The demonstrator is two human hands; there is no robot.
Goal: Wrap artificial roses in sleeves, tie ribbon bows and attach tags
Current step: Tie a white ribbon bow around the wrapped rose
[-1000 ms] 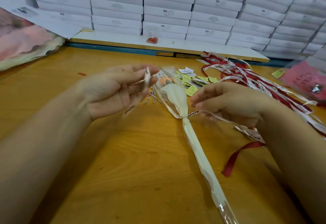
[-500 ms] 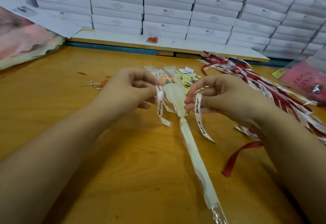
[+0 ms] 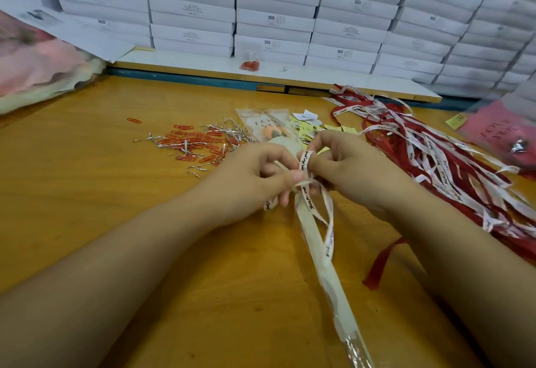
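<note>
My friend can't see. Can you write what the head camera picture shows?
A person's left hand and right hand pinch a white printed ribbon, tying it around a sleeved rose on a wooden table. Red paper clips lie to the left, a ribbon pile to the right, stacked white boxes behind.

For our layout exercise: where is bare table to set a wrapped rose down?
Bare table: left of the left hand, nearer than the paper clips. Crowded: ribbon pile on the right, tags behind the right hand.
</note>
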